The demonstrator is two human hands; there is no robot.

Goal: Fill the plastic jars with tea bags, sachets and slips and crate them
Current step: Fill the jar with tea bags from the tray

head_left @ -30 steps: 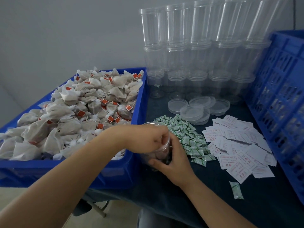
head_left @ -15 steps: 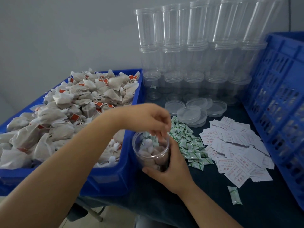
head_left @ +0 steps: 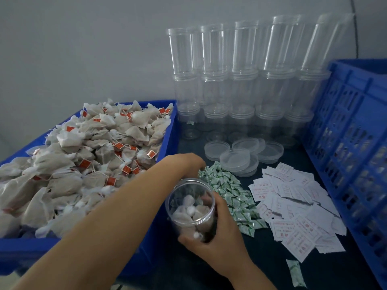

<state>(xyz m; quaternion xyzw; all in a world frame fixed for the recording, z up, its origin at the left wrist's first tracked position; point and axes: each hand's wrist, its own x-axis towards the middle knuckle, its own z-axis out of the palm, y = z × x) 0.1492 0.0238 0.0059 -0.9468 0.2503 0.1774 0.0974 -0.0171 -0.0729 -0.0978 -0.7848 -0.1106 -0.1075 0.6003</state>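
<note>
My right hand (head_left: 219, 237) grips a clear plastic jar (head_left: 189, 206) from the right side. The jar stands upright on the dark table and holds several tea bags. My left hand (head_left: 184, 164) reaches across, just behind the jar, over the near edge of the pile of green-and-white sachets (head_left: 230, 191). Its fingertips are hidden behind the jar's rim. White slips with red print (head_left: 293, 210) lie spread to the right of the sachets. Tea bags with orange tags (head_left: 83, 160) are heaped in a blue bin (head_left: 167, 132) on the left.
Stacks of empty clear jars (head_left: 240, 80) stand against the wall at the back. Several clear lids (head_left: 240, 158) lie in front of them. A blue slatted crate (head_left: 351, 143) stands along the right. One stray sachet (head_left: 295, 273) lies near the table's front edge.
My left hand has lifted off the jar's mouth and moved back and right to the sachet pile. The jar, with tea bags inside, stays in my right hand.
</note>
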